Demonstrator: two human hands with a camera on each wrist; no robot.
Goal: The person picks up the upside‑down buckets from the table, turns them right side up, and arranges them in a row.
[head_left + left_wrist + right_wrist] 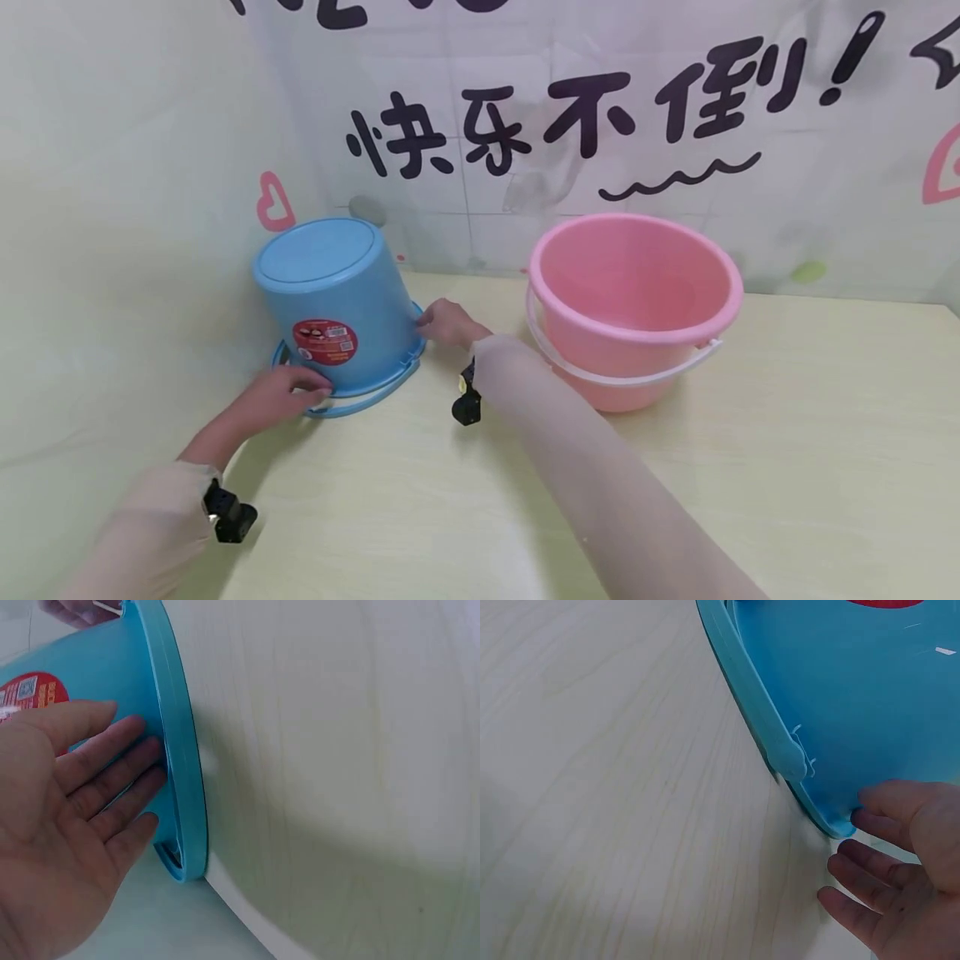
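A blue bucket (pixel 352 308) stands upside down on the table, its base facing up and a red label (pixel 325 342) on its side. Its blue handle (pixel 371 400) lies along the rim at the table. My left hand (pixel 281 400) is at the near left of the rim. In the left wrist view, the fingers (pixel 112 776) of that hand are extended against or close to the bucket's wall. At the bucket's right side is my right hand (pixel 450 323), its fingers (pixel 862 881) loosely spread and the thumb and forefinger at the rim; firm contact is hard to tell.
A pink bucket (pixel 600 350) stands upright to the right, close to my right forearm, with its white handle (pixel 630 379) hanging down in front. Wall sheeting (pixel 465 192) with black lettering rises behind the table (pixel 787 450); a pale wall (pixel 127 250) borders the left.
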